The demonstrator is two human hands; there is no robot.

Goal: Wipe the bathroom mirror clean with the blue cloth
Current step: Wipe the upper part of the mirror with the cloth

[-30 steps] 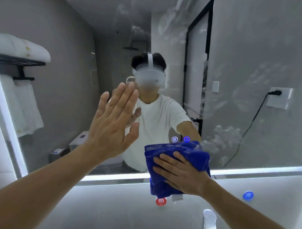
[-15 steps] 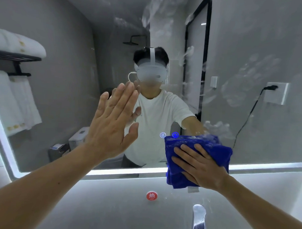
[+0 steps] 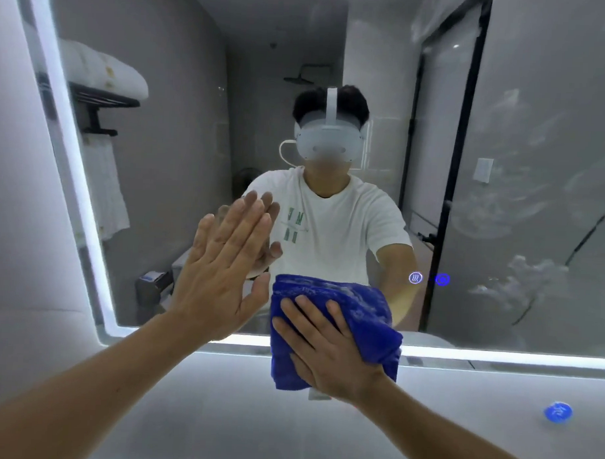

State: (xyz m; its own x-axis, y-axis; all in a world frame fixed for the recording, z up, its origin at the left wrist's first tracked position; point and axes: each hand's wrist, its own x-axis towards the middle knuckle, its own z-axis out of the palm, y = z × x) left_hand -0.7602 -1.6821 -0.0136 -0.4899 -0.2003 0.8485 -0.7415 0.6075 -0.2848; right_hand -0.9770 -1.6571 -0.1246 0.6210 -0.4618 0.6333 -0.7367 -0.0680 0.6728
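On mirror (image 3: 539, 100): right hand (image 3: 324, 350) presses blue cloth (image 3: 356, 306), left hand (image 3: 220, 278) flat.

- You get most of your light from the glowing strip (image 3: 495, 355) edging the mirror (image 3: 180, 156); the room is otherwise soft, dim and grey.
- Your wide lens bows the mirror's left edge.
- Hazy smears (image 3: 518, 281) dull the glass at your right.

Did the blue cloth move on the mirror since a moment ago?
Yes. The blue cloth slid left: it was under the glowing mirror buttons, and now sits left of them.
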